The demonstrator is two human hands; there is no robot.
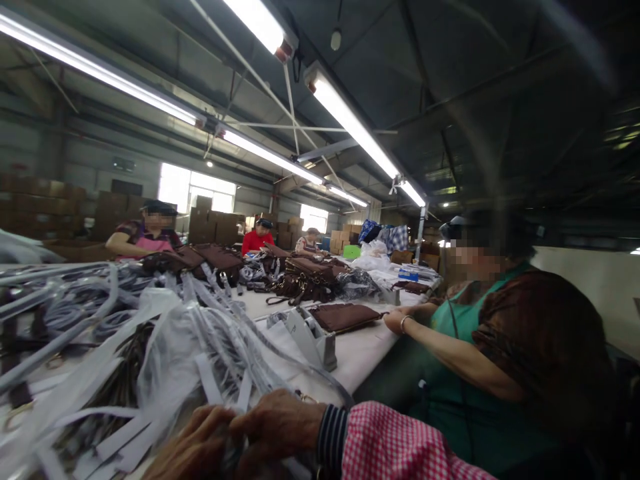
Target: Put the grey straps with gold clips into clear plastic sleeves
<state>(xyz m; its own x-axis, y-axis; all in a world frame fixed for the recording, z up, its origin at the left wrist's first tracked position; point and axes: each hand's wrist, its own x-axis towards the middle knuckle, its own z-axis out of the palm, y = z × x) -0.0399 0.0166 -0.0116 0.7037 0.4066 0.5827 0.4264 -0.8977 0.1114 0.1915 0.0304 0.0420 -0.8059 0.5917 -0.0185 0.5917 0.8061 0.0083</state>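
Note:
My left hand (193,443) is low in the view, its fingers bent and blurred. Beside it, my right hand (280,423) reaches in from the right, in a striped cuff and a pink checked sleeve (395,443). The fingers of both hands meet over something dark and blurred that I cannot make out. Just beyond them lie clear plastic wrap (163,353) and plastic-covered grey straps (225,333), heaped on the white table (360,350). White strips (123,443) lie left of my left hand.
A person in a green apron (460,327) at the right handles a brown bag (345,317). A grey tape dispenser (315,337) stands before it. Brown bags (313,267) are piled further back, with several people seated beyond. Cartons (40,207) line the left wall.

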